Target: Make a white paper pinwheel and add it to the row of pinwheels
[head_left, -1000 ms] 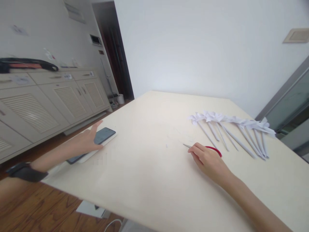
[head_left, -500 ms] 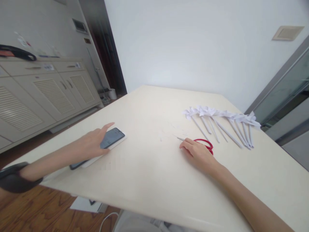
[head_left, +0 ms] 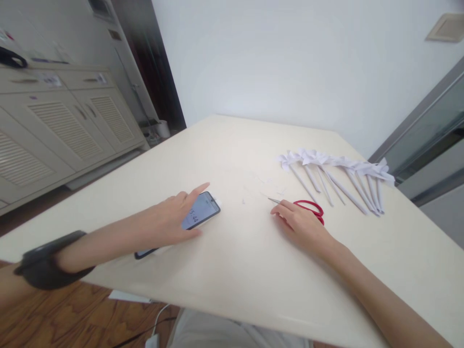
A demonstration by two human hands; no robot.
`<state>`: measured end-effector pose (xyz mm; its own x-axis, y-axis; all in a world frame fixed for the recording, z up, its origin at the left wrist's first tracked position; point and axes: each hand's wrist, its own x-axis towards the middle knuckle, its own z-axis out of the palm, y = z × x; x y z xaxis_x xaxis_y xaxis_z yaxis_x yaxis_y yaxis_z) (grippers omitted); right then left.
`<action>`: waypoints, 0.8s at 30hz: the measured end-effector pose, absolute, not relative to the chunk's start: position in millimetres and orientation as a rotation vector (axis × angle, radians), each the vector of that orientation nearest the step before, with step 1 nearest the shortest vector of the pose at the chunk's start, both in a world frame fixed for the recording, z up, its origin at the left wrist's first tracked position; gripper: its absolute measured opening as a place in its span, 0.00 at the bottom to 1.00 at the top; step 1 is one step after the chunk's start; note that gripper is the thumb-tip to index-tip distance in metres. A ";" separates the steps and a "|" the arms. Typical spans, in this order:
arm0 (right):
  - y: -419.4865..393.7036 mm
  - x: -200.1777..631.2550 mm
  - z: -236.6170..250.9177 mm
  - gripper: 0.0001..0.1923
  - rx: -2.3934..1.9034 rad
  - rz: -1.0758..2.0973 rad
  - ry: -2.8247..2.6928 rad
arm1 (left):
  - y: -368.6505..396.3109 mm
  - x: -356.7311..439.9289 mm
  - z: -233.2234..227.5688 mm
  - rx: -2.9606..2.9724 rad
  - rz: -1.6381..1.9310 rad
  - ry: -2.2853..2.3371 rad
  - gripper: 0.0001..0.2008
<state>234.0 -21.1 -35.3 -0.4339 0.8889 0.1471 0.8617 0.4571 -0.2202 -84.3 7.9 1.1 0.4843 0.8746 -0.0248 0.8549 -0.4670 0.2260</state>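
Note:
My left hand (head_left: 170,220) lies over a smartphone (head_left: 201,210) on the table, its thumb and fingers along the two long sides. The phone's screen is lit with large clock digits, and its middle is hidden under the hand. A small white edge shows beneath its far end. My right hand (head_left: 302,224) rests on the tabletop with bent fingers over a pair of scissors with red handles (head_left: 319,209). The metal tip pokes out to the left of the fingers, and the hand covers the middle of the scissors.
Several white paper pinwheel-like shapes on rolled paper sticks (head_left: 335,166) lie in a row at the right. Tiny paper scraps (head_left: 243,201) are scattered mid-table. The cream table (head_left: 232,270) meets a white wall behind. A louvred cabinet (head_left: 61,121) stands at the left.
My left hand and the smartphone have slid to the right across the table. The right hand and scissors stay put, while the camera view has shifted slightly.

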 end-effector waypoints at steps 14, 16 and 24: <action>-56.5 137.1 -17.5 0.11 -0.979 0.240 -2.683 | 98.9 -91.6 -9.4 1.904 0.441 0.911 0.17; -58.3 116.8 -21.5 0.13 -0.896 0.235 -2.712 | 98.6 -96.0 -18.6 1.801 0.507 0.851 0.16; -52.4 59.7 -27.1 0.21 -0.909 0.378 -2.496 | 89.7 -107.5 -26.1 1.567 0.653 0.840 0.15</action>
<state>59.7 -52.4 -27.1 -0.6794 0.6598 0.3211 0.5353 0.7449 -0.3982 -107.5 89.7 -26.1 0.5846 0.8101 -0.0449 0.1566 -0.0584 0.9859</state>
